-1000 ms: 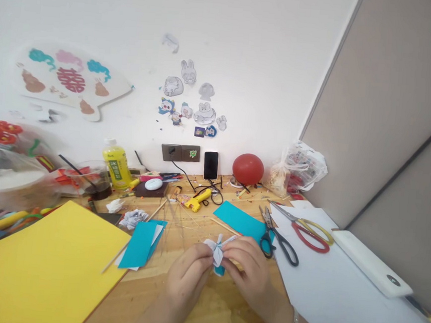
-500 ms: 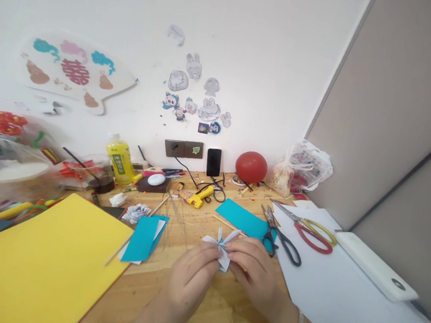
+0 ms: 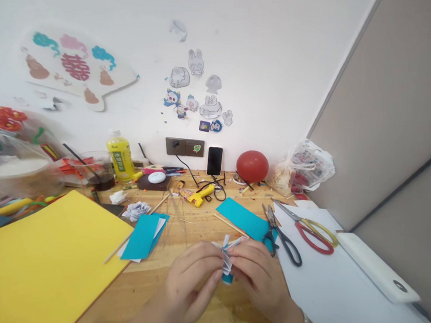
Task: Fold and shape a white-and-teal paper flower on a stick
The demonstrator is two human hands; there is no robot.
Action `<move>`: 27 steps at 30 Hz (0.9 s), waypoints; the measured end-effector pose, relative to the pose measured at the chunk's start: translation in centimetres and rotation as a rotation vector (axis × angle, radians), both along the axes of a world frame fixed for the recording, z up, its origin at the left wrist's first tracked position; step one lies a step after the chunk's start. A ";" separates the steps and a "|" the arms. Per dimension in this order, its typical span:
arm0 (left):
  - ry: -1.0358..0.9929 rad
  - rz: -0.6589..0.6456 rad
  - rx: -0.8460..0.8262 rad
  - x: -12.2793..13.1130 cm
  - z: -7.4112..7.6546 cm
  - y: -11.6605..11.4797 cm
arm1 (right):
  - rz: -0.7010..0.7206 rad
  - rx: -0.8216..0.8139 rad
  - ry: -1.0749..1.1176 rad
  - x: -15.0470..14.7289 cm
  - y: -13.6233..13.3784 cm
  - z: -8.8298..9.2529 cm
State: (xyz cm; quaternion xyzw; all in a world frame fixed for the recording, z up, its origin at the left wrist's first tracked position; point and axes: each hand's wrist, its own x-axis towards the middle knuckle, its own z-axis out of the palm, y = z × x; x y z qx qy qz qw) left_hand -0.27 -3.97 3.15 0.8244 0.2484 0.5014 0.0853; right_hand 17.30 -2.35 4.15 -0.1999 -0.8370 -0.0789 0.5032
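Low in the middle of the view, both hands meet over the wooden desk (image 3: 192, 219). My left hand (image 3: 191, 281) and my right hand (image 3: 256, 276) pinch a small folded paper piece (image 3: 226, 257) between their fingertips. The paper is white with a teal underside, and pleated flaps stick up above the fingers. A bracelet sits on my right wrist. Teal paper strips (image 3: 143, 236) lie just left of the hands, and another teal sheet (image 3: 244, 218) lies just beyond them.
A large yellow sheet (image 3: 44, 257) covers the left front. Black scissors (image 3: 280, 234) and red-handled scissors (image 3: 309, 228) lie on white paper (image 3: 332, 290) at right. A yellow glue gun (image 3: 200, 195), phone (image 3: 214, 160), red balloon (image 3: 252, 166) and yellow bottle (image 3: 118, 161) stand near the wall.
The folded paper has been squeezed narrower between my fingertips; its flaps now stand more upright. My left fingers have spread a little below it. The view has drifted slightly.
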 end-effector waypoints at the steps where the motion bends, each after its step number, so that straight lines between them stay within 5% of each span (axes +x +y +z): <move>1: -0.014 -0.006 -0.025 0.0 0.2 0.0 | 0.012 -0.006 -0.007 -0.1 0.0 0.1; 12: -0.009 0.048 -0.234 -0.3 0.6 0.1 | 0.057 -0.212 0.012 -0.4 0.2 -0.1; 20: 0.030 0.023 -0.116 -0.3 0.0 0.8 | 0.084 -0.319 0.137 -0.7 0.6 -0.7; 27: 0.010 0.181 -0.030 0.1 -1.3 1.0 | 0.045 -0.371 0.157 -0.9 0.8 -1.2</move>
